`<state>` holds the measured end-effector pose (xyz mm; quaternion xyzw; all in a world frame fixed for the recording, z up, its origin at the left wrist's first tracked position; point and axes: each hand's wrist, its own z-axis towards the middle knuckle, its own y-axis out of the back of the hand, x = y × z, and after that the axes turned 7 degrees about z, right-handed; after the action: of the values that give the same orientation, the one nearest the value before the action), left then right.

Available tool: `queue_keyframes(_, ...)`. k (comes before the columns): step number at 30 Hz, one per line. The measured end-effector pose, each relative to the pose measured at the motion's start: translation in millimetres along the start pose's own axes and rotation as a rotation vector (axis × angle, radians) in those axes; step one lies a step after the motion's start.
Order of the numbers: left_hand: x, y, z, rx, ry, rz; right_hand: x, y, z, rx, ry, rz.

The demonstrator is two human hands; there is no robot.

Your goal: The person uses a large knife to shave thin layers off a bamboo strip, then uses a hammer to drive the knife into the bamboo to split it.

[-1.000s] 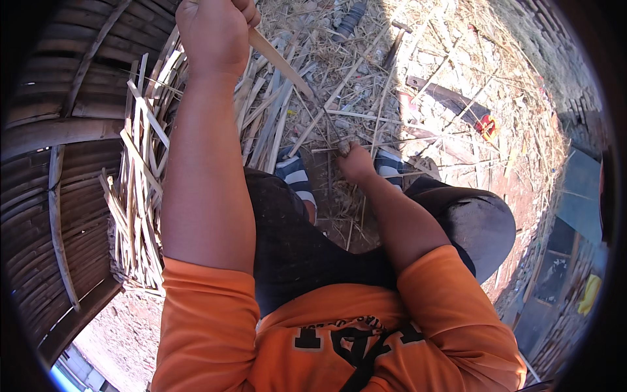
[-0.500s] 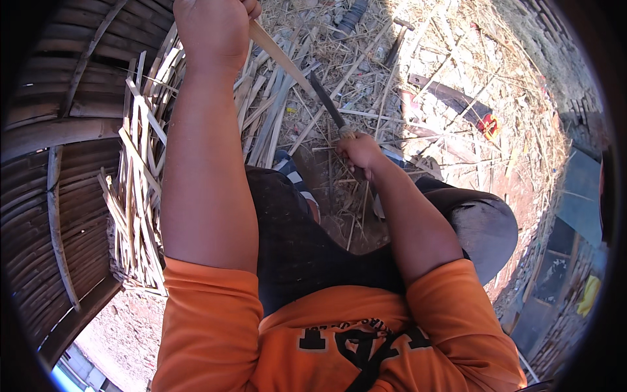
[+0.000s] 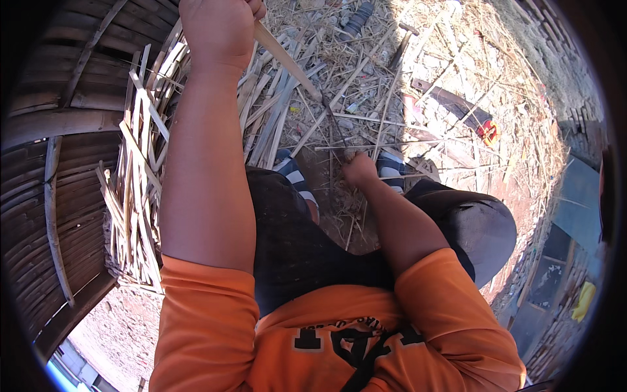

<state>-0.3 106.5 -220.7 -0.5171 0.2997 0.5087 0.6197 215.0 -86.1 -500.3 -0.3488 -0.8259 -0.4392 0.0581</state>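
Gripping one pale strip (image 3: 287, 62), the left hand (image 3: 221, 34) is clenched at the upper left of centre, and the strip slants down from it toward the middle of the frame. One knife (image 3: 334, 121) is in the right hand (image 3: 360, 171), whose fingers are wrapped round its grip just above centre; the blade's far end lies at the strip's lower end. Two striped shoes (image 3: 392, 171) flank the right hand, one on each side. One long flat tool with a red handle (image 3: 487, 133) lies at the upper right, and one ridged dark cylinder (image 3: 356, 23) at the top. The strips heaped at the left (image 3: 139, 176) are too many to count.

Half a second ago the blade showed its broad face; now it appears as a thin dark line. The right hand has dropped a little lower in the frame, and more of the shoe on its right shows.

The top edge cuts off part of the left hand and the strip's upper end. The right hand covers most of the knife's grip, and whether blade and strip touch I cannot tell.
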Motion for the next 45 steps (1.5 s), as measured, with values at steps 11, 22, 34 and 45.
queue_keyframes(11, 3, 7, 4, -0.035, 0.028, -0.031, 57, 60, -1, -0.231, 0.224, 0.687)
queue_keyframes(22, 2, 10, 1, -0.054, 0.019, -0.008, 16, 4, 15, 0.053, 0.102, 0.383)
queue_keyframes(34, 1, 21, 4, -0.122, 0.023, -0.036, 97, 78, -26, -0.213, 0.401, 0.637)
queue_keyframes(45, 4, 10, 5, -0.117, 0.028, -0.022, 8, 26, 10, 0.172, -0.166, 0.700)
